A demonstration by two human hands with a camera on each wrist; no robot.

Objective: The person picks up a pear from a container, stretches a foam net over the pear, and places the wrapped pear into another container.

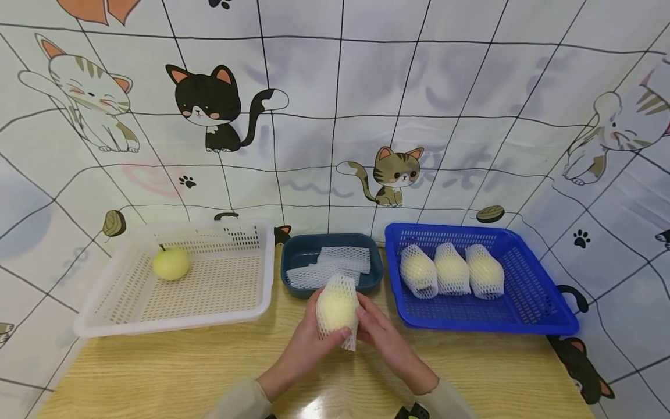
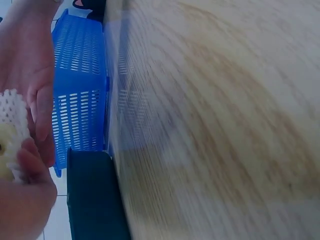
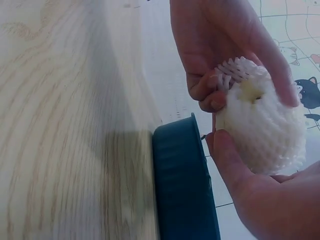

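A round, pale yellow-green fruit in a white foam net is held between the two hands above the table's middle. My left hand grips it from the left, thumb across the near side. From the right, my right hand holds the netted fruit with bent fingers, its thumb along the net. Part of the net hangs past the fruit's lower end. In the right wrist view, a dark hollow on the fruit shows through the net's opening. Behind the hands, flat foam nets lie in a dark teal tub.
A white basket at the left holds one bare yellow-green fruit with a stem. The blue basket at the right contains several netted fruits side by side. A cat-patterned sheet rises behind the wooden table.
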